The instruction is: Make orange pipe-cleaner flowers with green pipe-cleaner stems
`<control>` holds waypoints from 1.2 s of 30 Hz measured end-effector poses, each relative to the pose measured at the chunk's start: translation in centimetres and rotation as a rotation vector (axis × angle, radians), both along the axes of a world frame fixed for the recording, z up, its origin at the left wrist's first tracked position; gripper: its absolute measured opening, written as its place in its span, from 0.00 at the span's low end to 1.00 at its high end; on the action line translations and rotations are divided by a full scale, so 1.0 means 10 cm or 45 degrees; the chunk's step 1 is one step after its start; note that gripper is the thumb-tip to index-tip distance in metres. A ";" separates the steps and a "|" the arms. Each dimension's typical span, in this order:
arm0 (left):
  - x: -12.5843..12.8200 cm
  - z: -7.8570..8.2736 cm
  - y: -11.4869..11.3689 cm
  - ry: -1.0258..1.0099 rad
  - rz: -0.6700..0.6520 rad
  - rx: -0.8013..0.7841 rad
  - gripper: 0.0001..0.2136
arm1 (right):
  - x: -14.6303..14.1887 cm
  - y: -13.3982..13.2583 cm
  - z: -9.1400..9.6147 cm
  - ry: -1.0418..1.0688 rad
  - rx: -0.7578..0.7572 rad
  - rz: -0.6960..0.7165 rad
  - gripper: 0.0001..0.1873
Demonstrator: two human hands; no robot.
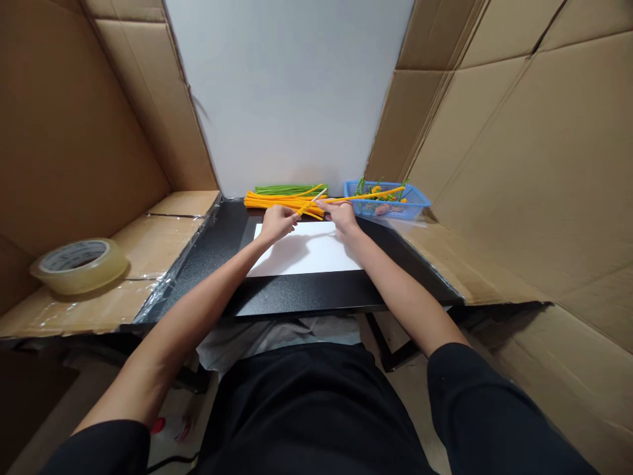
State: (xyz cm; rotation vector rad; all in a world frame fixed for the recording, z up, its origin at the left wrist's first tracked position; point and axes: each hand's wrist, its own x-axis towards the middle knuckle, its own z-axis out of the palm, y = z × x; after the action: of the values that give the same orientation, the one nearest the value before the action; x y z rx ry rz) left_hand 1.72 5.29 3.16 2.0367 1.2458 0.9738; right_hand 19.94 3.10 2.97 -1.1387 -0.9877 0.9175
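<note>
My left hand (pixel 279 223) is closed in a pinch on a thin pale stick (pixel 321 194), whose lower part is wrapped in orange pipe cleaner. The stick slants up to the right, its bare tip showing. My right hand (pixel 341 214) pinches the loose orange pipe cleaner (pixel 378 194), which runs from the wrapped part out to the right, over the blue basket. Both hands are above a white sheet (pixel 306 260). Just behind them lies a bundle of orange pipe cleaners (pixel 264 200), with green pipe cleaners (pixel 291 189) at its back.
A blue mesh basket (pixel 418 201) at the back right holds green and orange pieces. A roll of clear tape (pixel 79 264) rests on the cardboard ledge at left. Cardboard walls (pixel 534 152) flank the black table (pixel 291 293), and a pale panel (pixel 291 86) stands behind.
</note>
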 end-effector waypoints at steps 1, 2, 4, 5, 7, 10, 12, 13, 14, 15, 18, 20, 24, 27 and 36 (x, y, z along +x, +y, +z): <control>0.00 -0.02 0.02 -0.079 -0.043 -0.106 0.09 | 0.01 -0.01 0.00 0.073 -0.056 -0.005 0.06; 0.00 -0.04 0.04 -0.144 -0.080 -0.202 0.08 | 0.02 -0.02 0.00 0.152 -0.128 0.009 0.04; 0.00 -0.06 0.05 -0.237 -0.143 -0.349 0.07 | 0.05 -0.03 0.01 0.297 -0.266 0.107 0.03; -0.01 -0.06 0.04 -0.274 -0.180 -0.396 0.07 | 0.06 -0.04 0.01 0.352 -0.305 0.177 0.05; -0.02 -0.04 0.02 -0.327 -0.274 -0.452 0.07 | 0.07 -0.04 0.02 0.429 -0.319 0.293 0.09; -0.03 -0.01 -0.01 -0.379 -0.393 -0.492 0.08 | 0.07 -0.03 0.04 0.480 -0.267 0.339 0.11; -0.03 0.01 -0.03 -0.399 -0.411 -0.494 0.08 | 0.05 -0.04 0.04 0.504 -0.238 0.330 0.10; -0.03 0.01 -0.03 -0.408 -0.403 -0.491 0.08 | 0.03 -0.05 0.05 0.511 -0.224 0.324 0.10; -0.02 0.01 -0.04 -0.415 -0.388 -0.487 0.08 | 0.02 -0.06 0.05 0.510 -0.211 0.316 0.10; -0.02 0.00 -0.04 -0.421 -0.367 -0.484 0.08 | 0.01 -0.06 0.05 0.498 -0.202 0.308 0.10; 0.01 -0.03 -0.02 -0.411 -0.303 -0.467 0.07 | -0.03 -0.09 0.04 0.417 -0.197 0.293 0.09; 0.02 -0.07 0.00 -0.366 -0.269 -0.411 0.08 | -0.05 -0.09 0.03 0.378 -0.180 0.281 0.08; 0.05 -0.13 -0.02 -0.172 -0.219 -0.031 0.09 | -0.09 -0.08 0.03 0.342 -0.099 0.234 0.07; 0.08 -0.14 -0.09 0.009 -0.152 0.302 0.14 | -0.13 -0.09 0.04 0.325 -0.032 0.202 0.08; 0.12 -0.10 -0.26 0.312 0.138 0.510 0.15 | -0.26 -0.14 0.05 0.234 0.128 0.204 0.10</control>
State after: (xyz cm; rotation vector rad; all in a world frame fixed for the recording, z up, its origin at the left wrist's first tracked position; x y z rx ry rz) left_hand 2.96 2.66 2.19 2.4798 1.3861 1.1225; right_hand 17.31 1.67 3.45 -0.8840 -0.9724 1.0688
